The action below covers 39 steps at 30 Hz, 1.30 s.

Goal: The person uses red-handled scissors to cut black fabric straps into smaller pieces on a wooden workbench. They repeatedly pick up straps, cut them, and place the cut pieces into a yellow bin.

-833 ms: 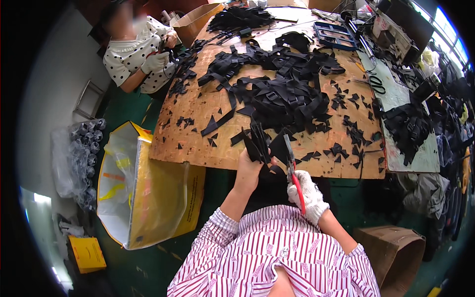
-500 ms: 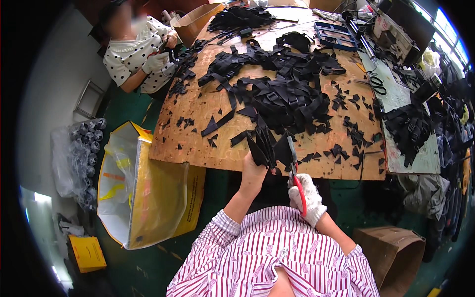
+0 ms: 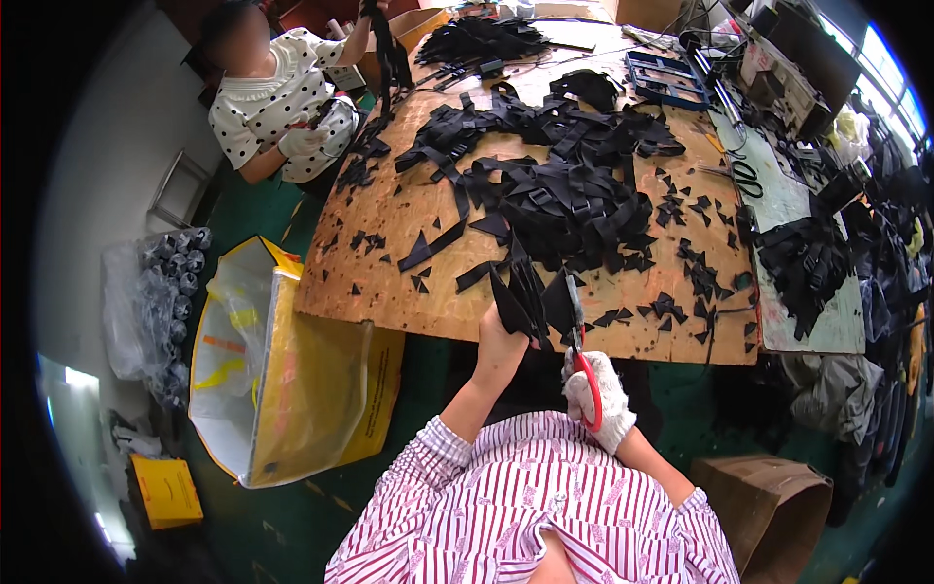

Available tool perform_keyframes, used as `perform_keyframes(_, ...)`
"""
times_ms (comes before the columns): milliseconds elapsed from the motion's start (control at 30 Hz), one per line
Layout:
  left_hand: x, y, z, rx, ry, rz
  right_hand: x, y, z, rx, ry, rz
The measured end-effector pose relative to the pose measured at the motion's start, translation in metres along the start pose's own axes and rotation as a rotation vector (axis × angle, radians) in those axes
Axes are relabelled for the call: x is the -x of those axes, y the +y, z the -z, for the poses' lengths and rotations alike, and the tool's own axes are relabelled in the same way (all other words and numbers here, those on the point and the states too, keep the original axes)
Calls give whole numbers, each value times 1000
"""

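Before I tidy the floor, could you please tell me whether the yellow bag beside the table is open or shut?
Open: the yellow bag gapes wide, with its pale inner lining in view.

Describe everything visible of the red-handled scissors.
The scissors have red, looped, plastic-looking handles and grey, metal-looking blades. The blades point away from the person, over the near edge of the table; the handles face the body. The white-gloved right hand grips and partly covers the handles. The blades sit just right of the black fabric pieces in the left hand; whether they touch, and how far they're open, is unclear.
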State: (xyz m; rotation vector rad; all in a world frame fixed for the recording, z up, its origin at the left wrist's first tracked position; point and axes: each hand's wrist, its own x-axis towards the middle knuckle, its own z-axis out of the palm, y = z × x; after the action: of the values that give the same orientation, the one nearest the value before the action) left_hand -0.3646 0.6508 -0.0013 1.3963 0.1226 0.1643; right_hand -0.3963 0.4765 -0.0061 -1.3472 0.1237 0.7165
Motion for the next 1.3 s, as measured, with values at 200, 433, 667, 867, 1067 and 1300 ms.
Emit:
perform_keyframes(200,7,3,1,-98,-34,17,-7,1,0,-51,2,47)
perform_keyframes(433,6,2,0,-45,6,44,-2,-2,-4,-280,-147,83)
perform_keyframes(667,7,-4,10,-62,-56,7,-4,0,-13,-314,-34,179)
perform_keyframes(867,8,-8,17,40,-42,39,-2,-3,-6,-287,-172,113)
perform_keyframes(1067,9,-8,20,60,-32,40,-5,-4,-7,-302,-213,70)
perform_keyframes(1300,11,-12,23,18,-30,88,-7,-11,-12,-287,-120,112)
